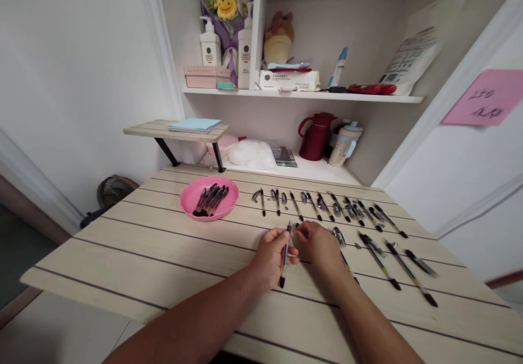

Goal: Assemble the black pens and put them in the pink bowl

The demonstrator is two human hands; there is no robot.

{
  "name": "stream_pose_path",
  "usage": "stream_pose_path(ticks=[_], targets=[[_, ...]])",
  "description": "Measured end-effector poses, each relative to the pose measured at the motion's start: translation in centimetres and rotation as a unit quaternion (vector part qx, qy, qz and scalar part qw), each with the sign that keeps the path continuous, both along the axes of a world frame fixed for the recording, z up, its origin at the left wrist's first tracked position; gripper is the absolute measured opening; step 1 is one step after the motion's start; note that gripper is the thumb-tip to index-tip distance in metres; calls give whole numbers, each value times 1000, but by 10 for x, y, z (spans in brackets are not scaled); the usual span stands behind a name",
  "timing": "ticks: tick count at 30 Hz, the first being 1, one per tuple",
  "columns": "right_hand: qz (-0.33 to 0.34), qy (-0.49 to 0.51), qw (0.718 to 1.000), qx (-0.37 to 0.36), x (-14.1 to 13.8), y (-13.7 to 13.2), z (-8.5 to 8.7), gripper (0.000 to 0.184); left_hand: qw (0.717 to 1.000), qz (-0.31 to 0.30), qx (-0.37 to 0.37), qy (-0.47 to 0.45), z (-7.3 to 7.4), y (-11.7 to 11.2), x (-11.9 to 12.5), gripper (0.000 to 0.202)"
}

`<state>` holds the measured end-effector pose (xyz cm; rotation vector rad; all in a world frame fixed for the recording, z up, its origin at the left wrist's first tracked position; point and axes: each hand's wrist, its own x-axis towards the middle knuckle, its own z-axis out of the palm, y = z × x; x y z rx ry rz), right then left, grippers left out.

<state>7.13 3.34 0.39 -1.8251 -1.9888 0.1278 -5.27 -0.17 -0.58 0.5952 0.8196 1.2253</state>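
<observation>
Pen axis: pen (285, 259) runs near-to-far, almost upright in view; dark end toward the person, other end toward the far row.
Pen place: just above the tabletop (163, 244), mid-front, between both hands.
Around: row of pen parts (327, 206) just beyond the hands; loose pens (392, 260) right of them; pink bowl (188, 200) of pens far left, well apart.
In the way: right hand (321, 247) hides parts lying under it.
Left grip: left hand (271, 256) closed on mid-shaft, both pen ends sticking out.
Right grip: fingers curled at the pen's far end; can't tell if pinching it.
</observation>
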Motion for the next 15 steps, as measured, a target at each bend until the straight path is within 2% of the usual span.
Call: stream_pose_path(ticks=[2, 5, 12, 15], targets=[[19, -81, 996, 11, -8, -3, 0, 19, 1000, 5, -2, -3, -1, 1, 0, 27], [29, -135, 990, 12, -12, -5, 0, 19, 1000, 3, -5, -3, 0, 1, -1, 27], [-28, -68, 997, -5, 9, -7, 4, 27, 1000, 8, -7, -1, 2, 0, -1, 29], [-34, -80, 996, -22, 13, -9, 3, 25, 999, 18, -8, 35, 3, -1, -1, 29]])
